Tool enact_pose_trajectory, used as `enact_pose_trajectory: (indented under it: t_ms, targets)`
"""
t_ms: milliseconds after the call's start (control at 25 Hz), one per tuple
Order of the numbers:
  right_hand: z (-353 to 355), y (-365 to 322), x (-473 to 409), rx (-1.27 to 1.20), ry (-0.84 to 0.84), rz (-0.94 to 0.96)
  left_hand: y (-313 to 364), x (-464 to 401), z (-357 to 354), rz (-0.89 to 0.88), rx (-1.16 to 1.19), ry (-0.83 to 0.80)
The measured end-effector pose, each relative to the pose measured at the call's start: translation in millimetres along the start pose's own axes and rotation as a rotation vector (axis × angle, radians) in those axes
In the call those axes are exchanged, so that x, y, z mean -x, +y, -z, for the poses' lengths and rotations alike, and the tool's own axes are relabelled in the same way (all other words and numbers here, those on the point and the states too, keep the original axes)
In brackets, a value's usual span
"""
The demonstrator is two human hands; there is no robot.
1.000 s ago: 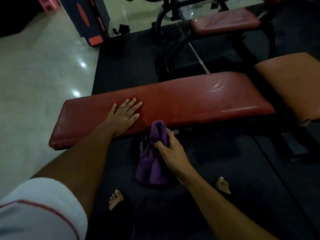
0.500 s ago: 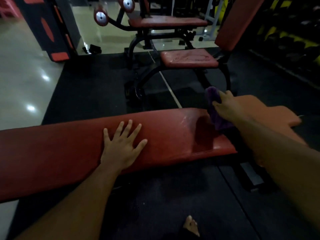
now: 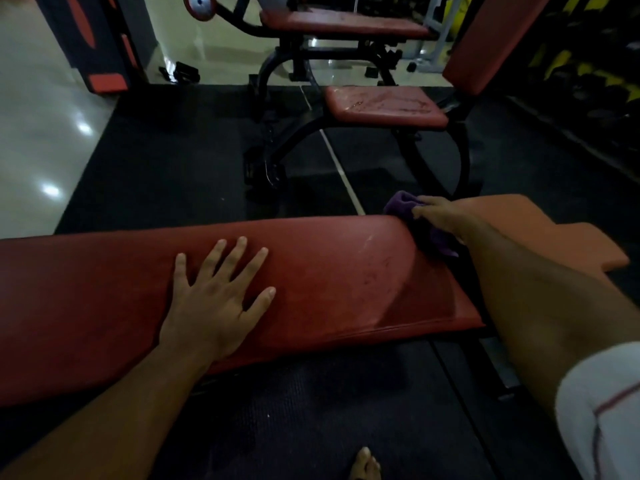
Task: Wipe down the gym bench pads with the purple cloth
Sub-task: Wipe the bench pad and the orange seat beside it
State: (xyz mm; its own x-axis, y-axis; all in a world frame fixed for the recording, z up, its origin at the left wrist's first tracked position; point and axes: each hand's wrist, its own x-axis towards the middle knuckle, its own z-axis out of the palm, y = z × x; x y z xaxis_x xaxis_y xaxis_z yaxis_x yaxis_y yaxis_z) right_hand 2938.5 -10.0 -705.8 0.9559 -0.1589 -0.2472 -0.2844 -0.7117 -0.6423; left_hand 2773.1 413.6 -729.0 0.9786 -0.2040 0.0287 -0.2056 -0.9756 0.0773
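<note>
Currently the right hand (image 3: 441, 216) is at the far right end of the long red pad (image 3: 329, 278), gripping the purple cloth (image 3: 412, 216); the fingers are curled round a bunch of it, the rest draped over the pad's end corner, partly hidden under the forearm. Left hand (image 3: 214, 299) lies flat on the pad's middle, fingers spread, bracing.

Judgement: a wipe stroke starts from this end. To do it well:
- flatten the cloth under the palm rather than dragging a wad; more contact, fewer missed strips
- pull in long overlapping passes toward the left hand, then lift that hand so its patch gets wiped too
- go over the pale scuff marks near the right end with extra pressure
- cover the rolled front edge, not only the top

The orange pad (image 3: 554, 237) beside it and the seat pad (image 3: 384, 105) beyond look still to do.
</note>
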Motion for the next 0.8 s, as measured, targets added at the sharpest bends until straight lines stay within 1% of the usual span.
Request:
enact_pose_trajectory:
  t_ms: [80, 120, 200, 280, 360, 440, 480, 560, 680, 800]
  targets:
    - [-5, -18, -4, 0.053, 0.009, 0.092, 2, 0, 1, 0.001, -0.008, -0.003]
    - [-8, -31, -6, 0.114, -0.015, 0.143, 2, -1, 1, -0.001, -0.013, -0.001]
    - [-26, -67, -9, 0.254, -0.12, 0.266, 1, 0, 2, -0.001, -0.021, -0.002]
    - [-53, -108, -6, 0.404, -0.217, 0.43, 1, 0, 1, -0.009, -0.011, 0.004]
    - [-77, -139, 4, 0.472, -0.265, 0.561, 1, 2, 1, -0.009, 0.003, 0.022]
    - [-82, -135, 10, 0.489, -0.252, 0.629, 0, 2, 2, -0.009, 0.001, 0.015]
    - [-74, -121, 11, 0.5, -0.226, 0.647, -1, 1, 1, -0.016, -0.001, 0.01]
    - [-47, -86, 2, 0.55, -0.168, 0.585, -2, 1, 1, -0.017, 0.004, 0.018]
    - [-9, -43, -10, 0.667, -0.179, 0.404, 0, 0, 1, -0.021, 0.002, 0.017]
    - [-5, -39, -19, 0.699, -0.216, 0.192, 0, 0, 2, -0.013, -0.002, 0.015]
